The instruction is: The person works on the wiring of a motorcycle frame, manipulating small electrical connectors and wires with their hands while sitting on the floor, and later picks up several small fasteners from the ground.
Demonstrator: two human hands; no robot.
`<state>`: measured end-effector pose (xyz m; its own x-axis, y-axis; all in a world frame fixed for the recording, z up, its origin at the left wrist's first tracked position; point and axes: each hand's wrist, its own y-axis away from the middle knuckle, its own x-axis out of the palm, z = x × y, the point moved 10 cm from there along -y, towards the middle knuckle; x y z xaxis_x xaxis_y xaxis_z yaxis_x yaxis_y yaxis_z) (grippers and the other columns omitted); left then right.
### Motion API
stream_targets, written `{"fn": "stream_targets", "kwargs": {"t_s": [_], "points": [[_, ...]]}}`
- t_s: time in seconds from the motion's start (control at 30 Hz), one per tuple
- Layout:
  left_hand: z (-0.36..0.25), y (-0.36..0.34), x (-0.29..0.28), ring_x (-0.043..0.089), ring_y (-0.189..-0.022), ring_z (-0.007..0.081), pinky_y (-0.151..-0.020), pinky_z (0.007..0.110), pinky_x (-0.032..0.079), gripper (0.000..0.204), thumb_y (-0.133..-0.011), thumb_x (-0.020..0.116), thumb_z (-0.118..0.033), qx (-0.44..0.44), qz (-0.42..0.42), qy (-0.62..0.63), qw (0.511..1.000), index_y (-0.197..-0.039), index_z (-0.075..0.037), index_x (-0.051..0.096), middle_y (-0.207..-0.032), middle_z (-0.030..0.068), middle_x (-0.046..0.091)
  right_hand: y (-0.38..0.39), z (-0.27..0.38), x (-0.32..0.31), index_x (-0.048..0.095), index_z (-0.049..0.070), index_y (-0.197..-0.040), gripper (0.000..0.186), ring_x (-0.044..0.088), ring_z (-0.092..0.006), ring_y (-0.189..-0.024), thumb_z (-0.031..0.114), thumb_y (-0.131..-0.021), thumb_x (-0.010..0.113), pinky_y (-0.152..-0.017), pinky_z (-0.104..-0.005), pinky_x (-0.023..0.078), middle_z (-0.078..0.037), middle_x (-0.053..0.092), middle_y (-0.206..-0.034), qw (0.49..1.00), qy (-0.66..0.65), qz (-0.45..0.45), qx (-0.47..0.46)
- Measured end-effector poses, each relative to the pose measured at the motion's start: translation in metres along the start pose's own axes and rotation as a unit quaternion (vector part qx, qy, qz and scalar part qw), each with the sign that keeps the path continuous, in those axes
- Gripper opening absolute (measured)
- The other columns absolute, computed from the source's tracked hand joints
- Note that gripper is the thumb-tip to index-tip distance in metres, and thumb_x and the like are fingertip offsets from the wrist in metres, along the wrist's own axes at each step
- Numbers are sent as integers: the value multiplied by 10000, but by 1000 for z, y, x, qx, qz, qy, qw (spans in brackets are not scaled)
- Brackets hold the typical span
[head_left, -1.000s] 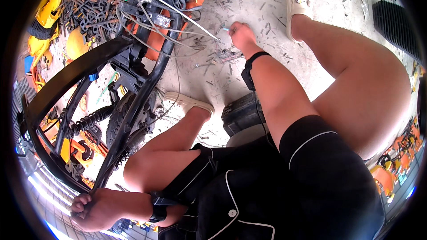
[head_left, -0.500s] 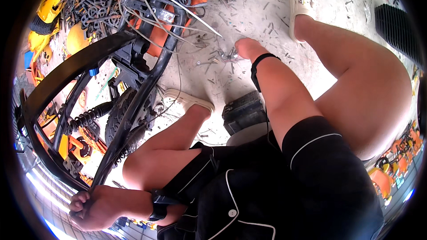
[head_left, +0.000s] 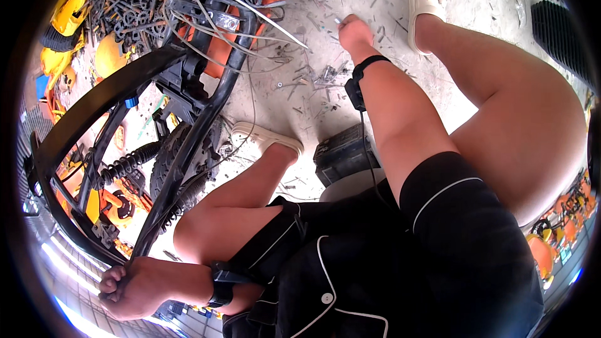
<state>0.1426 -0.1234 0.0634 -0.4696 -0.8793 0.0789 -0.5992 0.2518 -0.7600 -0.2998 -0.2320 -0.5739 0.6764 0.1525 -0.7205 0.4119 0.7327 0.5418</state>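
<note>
My left hand is closed at the lower end of the black tubular frame, where two of its tubes meet; its fingers are curled round there. The frame stands on my left with a coil-spring shock absorber and a wheel inside it. Out over the concrete floor, my right hand is closed, and a small silver metal piece pokes out at its fingertips. Its exact kind is too small to tell. A little pile of loose small hardware lies on the floor nearer to me.
Beside my right forearm sits a black battery-like box. A heap of rusty metal parts lies at the far left, with loose cables hanging off the frame. A ribbed black part is at the far right. Small scraps litter the floor.
My right hand has moved away from me, off the loose hardware, and the silver piece now shows at its fingertips. My left hand stays at the frame.
</note>
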Motion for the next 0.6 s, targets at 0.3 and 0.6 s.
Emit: {"fn": "stream_targets", "kwargs": {"t_s": [0.3, 0.6], "points": [[-8, 0, 1, 458, -573, 173, -540, 270, 314, 169, -762, 586, -117, 26, 13, -38, 999, -685, -63, 446, -647, 41, 431, 96, 32, 112, 725, 98, -1020, 215, 668, -369, -1023, 187, -835, 660, -837, -474, 542, -150, 711, -1049, 893, 245, 290, -243], [10, 2, 9, 482, -559, 168, -537, 263, 323, 88, -752, 565, -86, -7, 6, 55, 998, -720, -60, 488, -609, 39, 446, 75, -19, 72, 771, 40, -887, 231, 693, -363, -892, 225, -748, 779, -757, -466, 530, -195, 723, -918, 889, 208, 364, -185]]}}
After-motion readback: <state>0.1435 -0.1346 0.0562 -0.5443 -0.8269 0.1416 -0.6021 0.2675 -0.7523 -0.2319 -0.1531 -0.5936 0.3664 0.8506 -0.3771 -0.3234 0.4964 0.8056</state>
